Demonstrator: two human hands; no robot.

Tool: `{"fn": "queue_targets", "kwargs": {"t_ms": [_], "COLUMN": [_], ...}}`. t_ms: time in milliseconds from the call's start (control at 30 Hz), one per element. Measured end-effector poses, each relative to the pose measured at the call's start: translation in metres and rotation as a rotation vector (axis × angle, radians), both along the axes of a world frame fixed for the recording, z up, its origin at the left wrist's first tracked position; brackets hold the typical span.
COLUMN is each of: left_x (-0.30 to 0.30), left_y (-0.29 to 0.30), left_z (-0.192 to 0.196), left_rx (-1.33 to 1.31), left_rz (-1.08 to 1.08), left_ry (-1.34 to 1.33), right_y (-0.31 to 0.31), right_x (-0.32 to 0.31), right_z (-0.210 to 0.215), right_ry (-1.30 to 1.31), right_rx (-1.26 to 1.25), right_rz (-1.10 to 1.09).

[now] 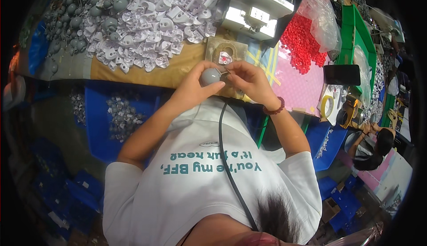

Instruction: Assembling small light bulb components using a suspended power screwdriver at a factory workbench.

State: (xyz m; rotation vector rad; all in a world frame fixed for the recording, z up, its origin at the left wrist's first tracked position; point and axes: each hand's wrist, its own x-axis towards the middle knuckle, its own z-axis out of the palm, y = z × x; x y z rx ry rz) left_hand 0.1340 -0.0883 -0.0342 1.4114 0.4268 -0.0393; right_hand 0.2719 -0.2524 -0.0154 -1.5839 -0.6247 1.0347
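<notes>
My left hand [193, 88] is wrapped round a smooth grey ball [209, 77] with a thin pale stem [223, 73] sticking out to the right. Thumb and fingertips of my right hand [251, 80] pinch at the stem's end; the exact spot is hidden by the fingers. Just beyond my hands lies a square metal fixture [240, 49] with an oval recess. In that recess sits a white plastic piece [222, 55] with a red part [225, 60] in it.
White plastic pieces [147, 21] are heaped at the far left, beside grey balls [73, 21]. A white machine [260, 1] stands behind the fixture. To the right are red parts [302, 41], a black phone [341, 74], a tape roll [327, 106], a green tray [346, 36] and another person [373, 150].
</notes>
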Motion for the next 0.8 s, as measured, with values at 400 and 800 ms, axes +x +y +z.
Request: {"fn": "queue_targets", "kwargs": {"t_ms": [400, 800], "left_x": [0.017, 0.021], "left_y": [-0.005, -0.003], "left_z": [-0.016, -0.011], "left_rx": [0.882, 1.001], "left_rz": [0.1, 0.036], "left_ry": [-0.217, -0.179], "right_y": [0.023, 0.02], "right_x": [0.016, 0.025], "right_z": [-0.023, -0.009], "right_ry": [-1.241, -1.454], "right_rx": [0.044, -0.039], "right_rz": [0.139, 0.485]}}
